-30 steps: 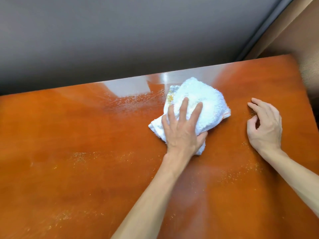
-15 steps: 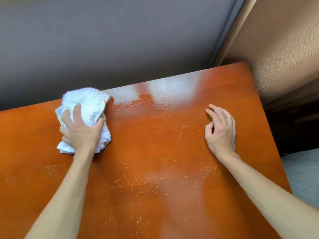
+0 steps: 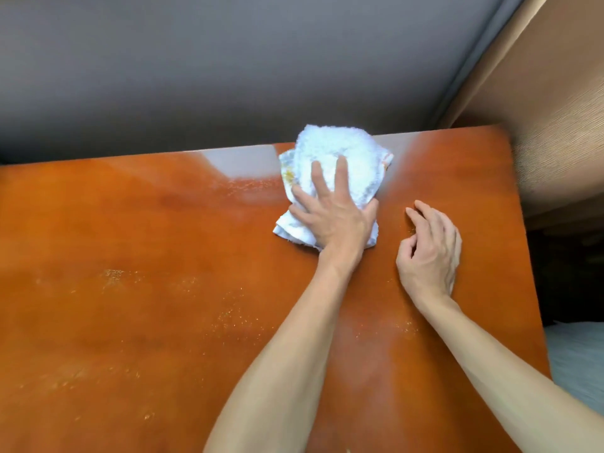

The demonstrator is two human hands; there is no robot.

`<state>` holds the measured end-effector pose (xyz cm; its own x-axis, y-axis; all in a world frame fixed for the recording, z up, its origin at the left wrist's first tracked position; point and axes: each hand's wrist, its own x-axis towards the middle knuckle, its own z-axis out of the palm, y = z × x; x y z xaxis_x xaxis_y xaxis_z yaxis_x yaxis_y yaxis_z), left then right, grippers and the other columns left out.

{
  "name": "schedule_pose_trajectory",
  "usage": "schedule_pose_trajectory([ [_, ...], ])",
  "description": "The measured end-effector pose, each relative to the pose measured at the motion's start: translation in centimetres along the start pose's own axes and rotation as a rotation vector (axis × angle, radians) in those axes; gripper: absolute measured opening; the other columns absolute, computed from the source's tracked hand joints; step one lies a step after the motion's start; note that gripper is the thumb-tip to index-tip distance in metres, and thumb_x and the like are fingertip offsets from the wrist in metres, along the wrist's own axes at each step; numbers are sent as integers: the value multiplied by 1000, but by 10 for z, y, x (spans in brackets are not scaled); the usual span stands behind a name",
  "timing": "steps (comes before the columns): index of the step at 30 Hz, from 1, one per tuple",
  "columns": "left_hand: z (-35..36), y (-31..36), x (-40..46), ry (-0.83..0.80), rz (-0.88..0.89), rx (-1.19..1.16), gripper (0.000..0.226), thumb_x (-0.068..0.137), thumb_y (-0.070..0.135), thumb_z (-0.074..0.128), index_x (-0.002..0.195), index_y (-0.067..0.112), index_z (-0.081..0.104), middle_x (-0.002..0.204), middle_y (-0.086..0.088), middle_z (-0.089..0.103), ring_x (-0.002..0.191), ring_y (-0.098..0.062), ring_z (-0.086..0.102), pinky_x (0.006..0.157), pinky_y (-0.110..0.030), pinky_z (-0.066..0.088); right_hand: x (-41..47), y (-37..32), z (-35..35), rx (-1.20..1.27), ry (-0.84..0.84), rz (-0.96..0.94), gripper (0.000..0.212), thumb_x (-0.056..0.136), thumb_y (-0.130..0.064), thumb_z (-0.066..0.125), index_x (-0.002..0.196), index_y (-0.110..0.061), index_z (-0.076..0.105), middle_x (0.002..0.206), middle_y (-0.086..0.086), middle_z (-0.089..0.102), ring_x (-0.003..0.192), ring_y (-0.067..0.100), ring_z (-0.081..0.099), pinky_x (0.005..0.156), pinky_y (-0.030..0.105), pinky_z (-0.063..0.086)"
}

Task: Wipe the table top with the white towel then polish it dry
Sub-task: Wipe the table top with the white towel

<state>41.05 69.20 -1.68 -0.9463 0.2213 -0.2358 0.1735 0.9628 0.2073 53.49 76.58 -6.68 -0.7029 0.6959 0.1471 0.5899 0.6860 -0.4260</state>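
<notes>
Pressing left hand [image 3: 333,217] on white towel [image 3: 336,158]

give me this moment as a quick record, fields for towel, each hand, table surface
towel: white towel, bunched, at the table's far edge
left hand: left hand pressing flat on the towel, fingers spread
right hand: right hand resting on the table beside the towel, fingers loosely curled, holding nothing
table surface: orange table top, glossy, with pale specks scattered across the near part

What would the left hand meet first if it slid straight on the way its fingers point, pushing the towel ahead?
Probably nothing solid: the left hand points toward the far edge of the table, and the white towel already reaches that edge. Beyond it only grey floor shows, so the towel would likely overhang.
</notes>
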Motion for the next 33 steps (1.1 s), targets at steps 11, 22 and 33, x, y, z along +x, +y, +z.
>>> schedule_pose_trajectory([
  [11,9,-38,-25,-35,399,-36,81,81,57,65,152,41,31,164,0,21,144,-40,21,108,-58,30,-2,1,3,-38,35,-14,44,85,-7,44,125,-7,61,139,9,58,132,31,46,113,44,32],
  [22,-57,-187,58,99,-133,-110,80,80,59,67,149,44,29,160,1,22,137,-43,32,107,-57,36,-1,-3,-1,-10,-46,7,45,88,-7,50,132,-14,59,143,3,54,136,24,42,118,43,28],
  [33,-43,-190,65,223,-267,-115,81,78,71,54,147,46,23,157,-9,31,135,-44,37,108,-60,36,2,9,-6,90,-76,-74,48,85,-13,46,130,-14,62,139,1,58,128,22,48,114,39,37],
])
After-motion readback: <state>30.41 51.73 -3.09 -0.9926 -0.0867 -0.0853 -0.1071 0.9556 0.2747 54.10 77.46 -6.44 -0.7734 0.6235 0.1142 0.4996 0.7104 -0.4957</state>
